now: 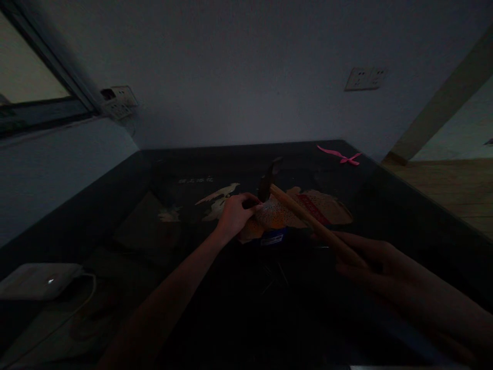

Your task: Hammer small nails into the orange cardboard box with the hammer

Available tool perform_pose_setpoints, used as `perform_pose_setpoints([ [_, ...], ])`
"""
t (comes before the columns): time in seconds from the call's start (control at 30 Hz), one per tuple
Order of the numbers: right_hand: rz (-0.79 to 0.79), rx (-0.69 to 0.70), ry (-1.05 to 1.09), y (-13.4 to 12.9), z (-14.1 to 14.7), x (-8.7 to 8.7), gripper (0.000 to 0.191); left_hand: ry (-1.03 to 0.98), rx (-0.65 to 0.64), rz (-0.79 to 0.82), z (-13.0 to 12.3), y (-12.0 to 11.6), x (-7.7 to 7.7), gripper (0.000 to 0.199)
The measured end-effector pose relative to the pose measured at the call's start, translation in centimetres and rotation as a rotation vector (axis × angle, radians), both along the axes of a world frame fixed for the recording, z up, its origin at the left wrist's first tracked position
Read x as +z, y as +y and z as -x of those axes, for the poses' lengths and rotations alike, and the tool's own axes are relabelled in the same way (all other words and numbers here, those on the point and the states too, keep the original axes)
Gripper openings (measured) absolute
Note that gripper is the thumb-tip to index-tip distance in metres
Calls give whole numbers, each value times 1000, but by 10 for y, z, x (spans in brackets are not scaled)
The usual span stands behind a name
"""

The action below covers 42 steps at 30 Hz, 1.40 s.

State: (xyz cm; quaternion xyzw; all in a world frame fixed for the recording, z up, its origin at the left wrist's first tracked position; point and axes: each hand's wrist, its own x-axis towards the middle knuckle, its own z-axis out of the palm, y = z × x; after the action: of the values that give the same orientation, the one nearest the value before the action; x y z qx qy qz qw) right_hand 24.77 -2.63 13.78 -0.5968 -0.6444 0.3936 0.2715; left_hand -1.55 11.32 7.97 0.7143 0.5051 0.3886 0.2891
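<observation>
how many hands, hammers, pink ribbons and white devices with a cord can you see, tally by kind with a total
hands: 2 (left hand, right hand)
hammer: 1
pink ribbon: 1
white device with a cord: 1
total: 5

In front of you is a dark, glossy worktop (pixel 231 158), filling most of the lower frame. Toward its far right corner, at the upper right, you have a thin pink ribbon-like strip (pixel 349 160) with crossed ends. At the lower left you see a rounded white rectangular device (pixel 38 281) with a slim white cable (pixel 94 289) curving away from it. At centre there's a speckled tan-and-orange patch (pixel 277 215) with a dark red band; you can't tell whether it's printed or loose. A small blue label-like piece (pixel 274 237) adjoins its lower edge.
</observation>
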Motion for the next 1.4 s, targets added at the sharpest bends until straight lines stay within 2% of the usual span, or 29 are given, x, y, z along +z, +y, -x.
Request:
perform_pose_setpoints([
  [0.13,8,-104,73,4,-3,-22,58,-41,-55,-34,1,1,-2,7],
  [0.23,142,-99,251,7,3,-31,59,-46,-131,-74,1,-2,0,11],
  [0.3,175,-106,397,6,8,-34,58,-29,-175,-100,2,-4,5,21],
  [0.37,156,-136,509,4,11,-35,54,14,-192,-172,3,-7,14,31],
  [0.43,135,-177,561,2,10,-35,50,68,-156,-281,4,-11,25,35],
  [0.57,120,-217,575,1,1,-38,47,143,-66,-401,9,-34,55,24],
  [0.63,129,-181,590,2,-3,-39,46,201,-162,-342,9,-51,68,18],
  [0.7,148,-166,612,3,-5,-40,47,285,-416,-196,6,-67,74,15],
  [0.77,160,-171,633,4,-5,-40,49,391,-693,-52,-3,-79,71,14],
  [0.8,162,-170,637,3,-4,-39,49,458,-782,-11,-8,-84,66,14],
  [0.83,158,-168,638,3,-3,-39,48,541,-816,-2,-14,-86,58,14],
  [0.97,122,-181,622,0,2,-36,41,910,-708,-132,-32,-87,24,20],
  [1.07,118,-197,616,0,4,-35,40,1010,-699,-191,-37,-83,8,19],
  [1.27,136,-216,634,0,4,-36,40,1052,-686,-232,-40,-83,-5,19],
  [1.4,141,-182,628,1,4,-37,39,1054,-685,-256,-43,-85,-7,17],
])
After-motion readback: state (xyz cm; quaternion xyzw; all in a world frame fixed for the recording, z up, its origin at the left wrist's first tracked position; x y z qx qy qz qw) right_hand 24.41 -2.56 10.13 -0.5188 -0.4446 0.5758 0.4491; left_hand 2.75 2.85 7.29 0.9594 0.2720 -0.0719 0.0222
